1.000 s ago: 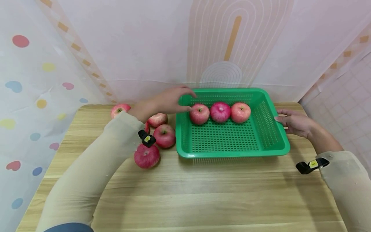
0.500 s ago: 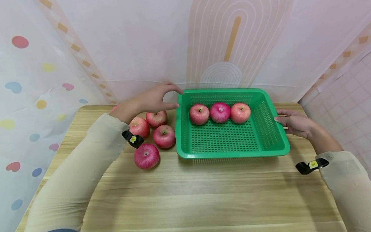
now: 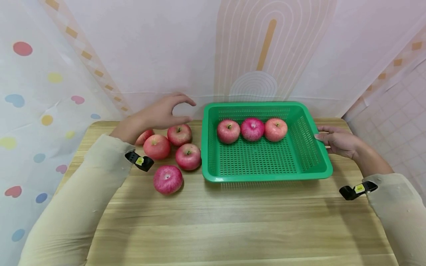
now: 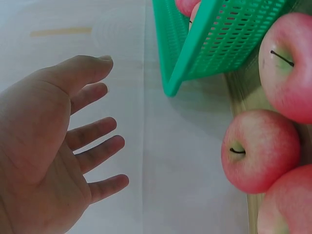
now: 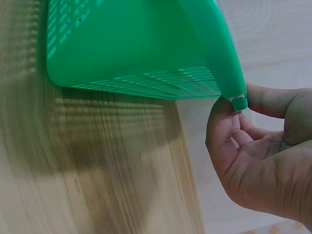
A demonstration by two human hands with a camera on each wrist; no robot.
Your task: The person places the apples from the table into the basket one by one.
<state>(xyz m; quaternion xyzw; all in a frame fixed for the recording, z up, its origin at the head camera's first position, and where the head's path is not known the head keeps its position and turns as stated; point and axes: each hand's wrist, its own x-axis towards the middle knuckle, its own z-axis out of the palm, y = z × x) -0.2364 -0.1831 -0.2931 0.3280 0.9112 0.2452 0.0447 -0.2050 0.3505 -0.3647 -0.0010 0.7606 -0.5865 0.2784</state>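
Note:
A green plastic basket (image 3: 266,177) with perforated sides stands on the table, three apples in a row along its far side, among them a dark pink apple (image 3: 252,129). My right hand (image 3: 339,141) pinches the basket's right rim between thumb and fingers; the right wrist view shows the thumb on the rim (image 5: 214,48). My left hand (image 3: 159,112) hovers empty above the loose apples, fingers spread and slightly bent. Nearest below it is a red apple (image 3: 179,135). In the left wrist view, that palm (image 4: 44,156) faces the camera with nothing in it.
Left of the basket lie several loose apples, including a pink apple (image 3: 157,146), one by the basket wall (image 3: 188,156) and a darker apple (image 3: 168,179) in front. Another apple (image 3: 144,136) is partly hidden by the left wrist. A printed backdrop (image 3: 166,55) rises behind the table (image 3: 233,229).
My left hand has drawn back leftward from over the basket's left rim to above the loose apples, uncovering several of them. The right hand and the basket have stayed put.

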